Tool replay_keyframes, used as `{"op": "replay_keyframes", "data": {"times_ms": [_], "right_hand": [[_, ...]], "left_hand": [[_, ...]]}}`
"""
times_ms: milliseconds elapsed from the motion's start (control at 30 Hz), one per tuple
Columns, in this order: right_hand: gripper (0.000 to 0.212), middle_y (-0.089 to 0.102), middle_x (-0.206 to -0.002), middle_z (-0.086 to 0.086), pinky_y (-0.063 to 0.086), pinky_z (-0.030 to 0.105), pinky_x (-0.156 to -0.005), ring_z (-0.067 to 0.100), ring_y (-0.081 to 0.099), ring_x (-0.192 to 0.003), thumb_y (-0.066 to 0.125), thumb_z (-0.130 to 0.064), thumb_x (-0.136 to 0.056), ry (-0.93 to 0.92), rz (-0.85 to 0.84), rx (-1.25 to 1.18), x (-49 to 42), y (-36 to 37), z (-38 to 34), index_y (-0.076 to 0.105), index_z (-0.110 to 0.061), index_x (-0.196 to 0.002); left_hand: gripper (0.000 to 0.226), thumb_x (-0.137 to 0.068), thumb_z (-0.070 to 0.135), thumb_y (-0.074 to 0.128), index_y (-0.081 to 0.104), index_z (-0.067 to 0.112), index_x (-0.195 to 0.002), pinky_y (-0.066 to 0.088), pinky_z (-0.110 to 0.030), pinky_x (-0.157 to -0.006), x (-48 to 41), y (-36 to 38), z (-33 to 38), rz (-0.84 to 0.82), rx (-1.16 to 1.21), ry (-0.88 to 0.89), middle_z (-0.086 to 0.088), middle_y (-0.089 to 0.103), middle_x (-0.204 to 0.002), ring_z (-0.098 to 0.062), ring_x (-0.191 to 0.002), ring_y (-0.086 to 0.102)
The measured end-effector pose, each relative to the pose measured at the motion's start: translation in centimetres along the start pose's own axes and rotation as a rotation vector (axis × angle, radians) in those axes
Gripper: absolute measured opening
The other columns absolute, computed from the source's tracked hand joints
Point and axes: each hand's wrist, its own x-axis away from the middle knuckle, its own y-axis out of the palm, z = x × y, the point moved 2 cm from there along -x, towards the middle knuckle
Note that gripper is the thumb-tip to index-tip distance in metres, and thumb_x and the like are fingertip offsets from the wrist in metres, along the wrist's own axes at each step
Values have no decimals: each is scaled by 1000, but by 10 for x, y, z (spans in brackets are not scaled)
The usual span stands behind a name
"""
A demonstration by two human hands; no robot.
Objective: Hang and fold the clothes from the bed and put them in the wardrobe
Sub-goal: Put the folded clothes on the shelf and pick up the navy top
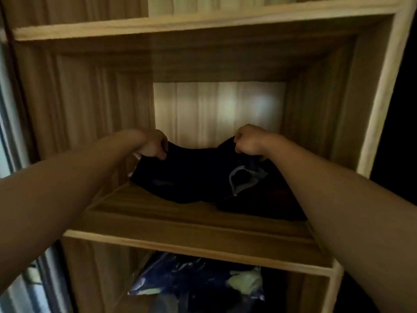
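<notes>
A black folded garment (187, 175) with a pale grey neckline lies on the wooden wardrobe shelf (180, 224), its far edge lifted off the board. My left hand (153, 144) grips the garment's far left corner. My right hand (248, 141) grips its far right corner. Both arms reach deep into the compartment. Under the garment's right side sits another dark folded piece (266, 206); its shape is hard to make out in the shadow.
The compartment has wooden side walls and a pale back panel (216, 111). Another shelf board (135, 28) runs above. The compartment below holds blue plastic-wrapped items (191, 279). A pale window or door edge (9, 136) runs along the left.
</notes>
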Motion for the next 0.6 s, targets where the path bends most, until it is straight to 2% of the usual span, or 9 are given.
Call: {"op": "replay_keyframes", "data": {"times_ms": [67,100,167,233,333,400,500,600], "right_hand": [[29,61,-119,14,49,29,-54,30,61,-98,62,-12,-93,71,13,5,-4,-4,9,63,-5,-121],[27,61,-118,14,52,31,-55,30,61,-97,61,-12,-94,105,14,3,-6,-6,13,63,-5,-120],[23,61,-116,16,57,37,-65,32,63,-98,60,-12,-95,164,17,-13,-9,-9,22,63,-4,-117],[20,60,-113,15,58,37,-68,32,62,-97,60,-11,-95,230,34,-42,-9,-12,30,62,-4,-113],[10,58,-107,14,54,31,-57,29,60,-89,60,-10,-94,307,88,-99,-8,-15,43,59,-7,-104],[3,59,-104,14,57,32,-58,27,61,-85,59,-9,-95,341,130,-152,-8,-17,50,57,-10,-94],[8,66,-99,17,60,38,-66,28,65,-80,62,-5,-93,392,160,-276,-10,-16,57,61,-7,-86],[8,70,-90,20,60,36,-54,32,72,-73,63,-5,-90,400,212,-345,-10,-15,57,69,-2,-86]], "left_hand": [[38,-93,24,68,58,19,-130,57,-30,-62,-26,0,13,-4,6,75,-3,54,-124,-19,-94,59],[39,-92,23,69,58,19,-129,60,-35,-73,-40,0,19,-6,10,110,-4,54,-126,-21,-98,59],[37,-91,20,69,60,18,-126,57,-44,-91,-64,2,31,-2,10,172,-5,54,-128,-24,-107,57],[32,-91,17,68,60,19,-123,54,-46,-96,-85,3,46,7,16,230,-7,52,-129,-26,-111,56],[28,-93,9,63,62,18,-119,51,-34,-95,-117,6,72,36,27,331,-9,50,-135,-27,-116,54],[28,-93,0,58,65,15,-115,49,-30,-91,-137,11,94,73,48,398,-11,51,-137,-29,-116,55],[34,-90,-9,48,67,13,-107,48,-27,-80,-157,13,128,119,32,478,-13,55,-133,-30,-111,57],[35,-88,-10,47,67,16,-100,45,-27,-72,-176,4,155,162,-21,546,-12,57,-129,-29,-106,57]]}}
